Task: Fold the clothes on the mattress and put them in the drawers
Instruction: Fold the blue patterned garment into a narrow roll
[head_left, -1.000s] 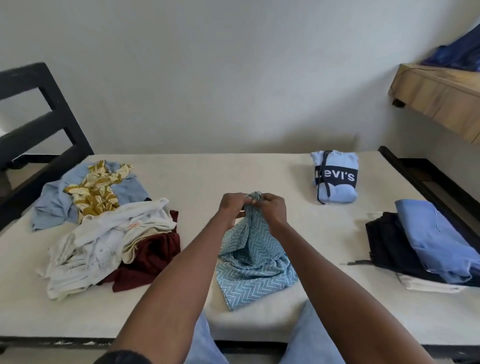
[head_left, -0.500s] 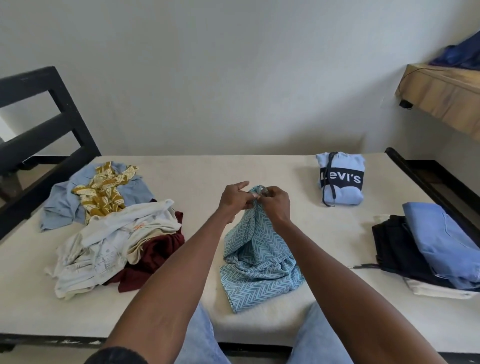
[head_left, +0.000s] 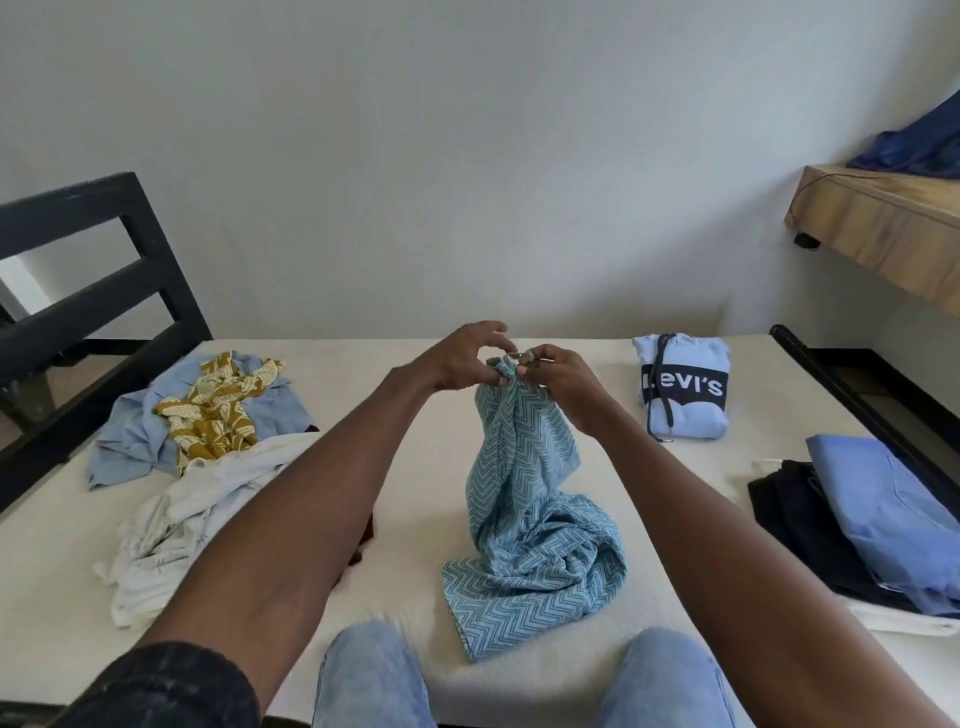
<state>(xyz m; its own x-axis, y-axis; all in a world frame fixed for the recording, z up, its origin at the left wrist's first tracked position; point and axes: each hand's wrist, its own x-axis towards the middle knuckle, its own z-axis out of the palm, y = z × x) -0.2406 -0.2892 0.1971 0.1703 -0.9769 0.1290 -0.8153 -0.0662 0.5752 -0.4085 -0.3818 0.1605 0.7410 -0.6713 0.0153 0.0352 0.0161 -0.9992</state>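
Observation:
A light blue zigzag-patterned garment (head_left: 524, 519) hangs from my two hands, its lower part bunched on the cream mattress (head_left: 363, 374). My left hand (head_left: 462, 358) pinches its top edge with the fingers partly spread. Close beside it, my right hand (head_left: 558, 376) pinches the same bunched top. An unfolded heap lies at the left: a white garment (head_left: 171, 525), a mustard patterned one (head_left: 218, 405) and a pale blue shirt (head_left: 130, 436). A folded pale blue Levi's hoodie (head_left: 683, 387) sits at the back right.
A folded stack at the right edge has a blue shirt (head_left: 883, 509) over dark clothes (head_left: 800, 525). A black bed frame (head_left: 98, 291) rises at the left. A wooden shelf (head_left: 878, 234) juts from the right wall with dark blue fabric (head_left: 919, 140) on it.
Both hands have lifted the patterned garment's top higher off the mattress, stretching it upward. My left hand's fingers have spread more.

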